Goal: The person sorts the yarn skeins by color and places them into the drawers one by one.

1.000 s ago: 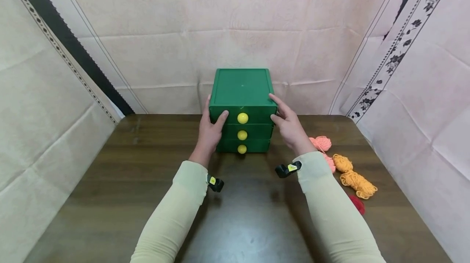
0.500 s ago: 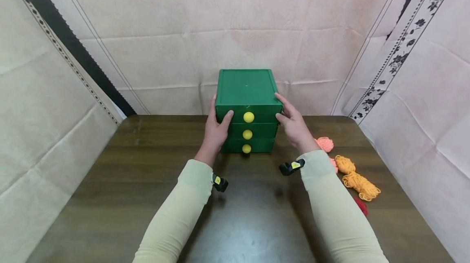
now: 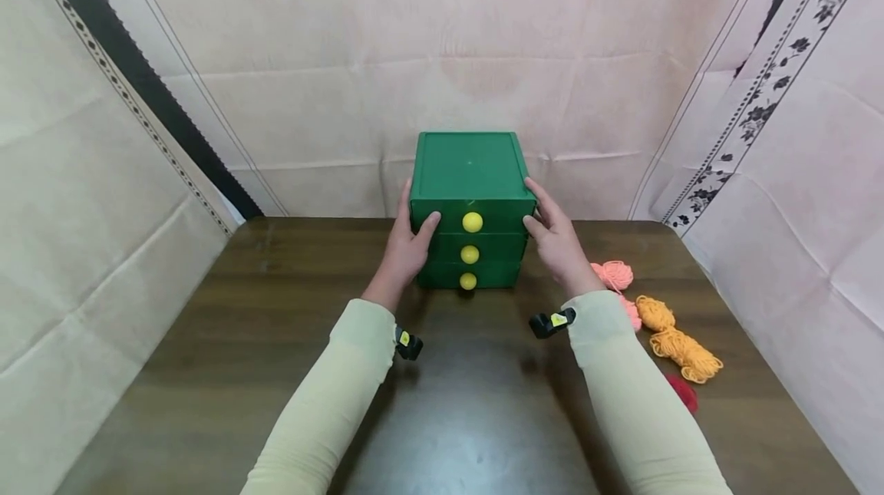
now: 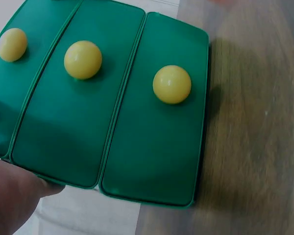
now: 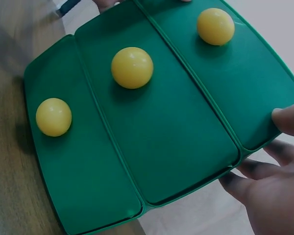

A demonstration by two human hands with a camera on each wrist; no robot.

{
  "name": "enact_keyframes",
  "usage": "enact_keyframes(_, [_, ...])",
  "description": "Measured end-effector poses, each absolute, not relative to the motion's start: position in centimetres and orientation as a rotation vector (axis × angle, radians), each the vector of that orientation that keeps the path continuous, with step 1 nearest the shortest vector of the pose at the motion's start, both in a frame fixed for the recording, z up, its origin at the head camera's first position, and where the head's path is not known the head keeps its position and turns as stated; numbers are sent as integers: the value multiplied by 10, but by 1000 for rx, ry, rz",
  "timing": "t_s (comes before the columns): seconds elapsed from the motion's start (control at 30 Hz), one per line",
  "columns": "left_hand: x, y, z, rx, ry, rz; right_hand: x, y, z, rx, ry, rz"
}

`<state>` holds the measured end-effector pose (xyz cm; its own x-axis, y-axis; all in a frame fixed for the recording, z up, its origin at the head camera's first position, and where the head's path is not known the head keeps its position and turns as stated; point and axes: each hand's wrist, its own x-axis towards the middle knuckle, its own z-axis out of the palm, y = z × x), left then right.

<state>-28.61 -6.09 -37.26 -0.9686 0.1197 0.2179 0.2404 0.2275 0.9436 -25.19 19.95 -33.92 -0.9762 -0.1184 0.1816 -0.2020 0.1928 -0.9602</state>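
A green three-drawer box (image 3: 470,165) stands upright on the table near the back wall, with its drawers closed and yellow round knobs facing me. My left hand (image 3: 406,249) holds its left side, thumb on the top drawer's front and fingers along the side. On the opposite side my right hand (image 3: 556,243) grips the upper right edge, thumb at the front corner and fingers against the side. The left wrist view shows the three drawer fronts (image 4: 152,142) close up. In the right wrist view, several fingertips (image 5: 257,169) touch the box's side.
Right of the right forearm lie pink yarn (image 3: 613,275), orange yarn skeins (image 3: 685,353) and red yarn (image 3: 682,391), the red partly hidden by the sleeve. Pale cloth walls (image 3: 442,34) enclose the brown wooden table (image 3: 290,341) at the back and sides.
The drawer box has shifted slightly to the right between both hands, mostly in the first half second. The view has also drifted a little; the grip looks the same.
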Motion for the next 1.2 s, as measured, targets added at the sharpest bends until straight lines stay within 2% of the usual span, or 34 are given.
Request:
enact_keyframes(0.33, [-271, -71, -334, -422, -2425, -1983, -256, 203, -354, 272, -2358, 1744])
enact_keyframes(0.53, [-293, -75, -317, -459, -2437, -2157, -252, 201, -349, 247, -2384, 1750])
enact_keyframes(0.77, [-326, -77, -325, -385, -2453, -2269, -241, 194, -334, 221, -2398, 1764])
enact_keyframes(0.97, [-329, -77, -323, -353, -2464, -2288, -243, 194, -337, 197, -2362, 1798])
enact_keyframes(1.2, [-319, -74, -304, -337, -2487, -2322, -255, 199, -350, 184, -2374, 1766])
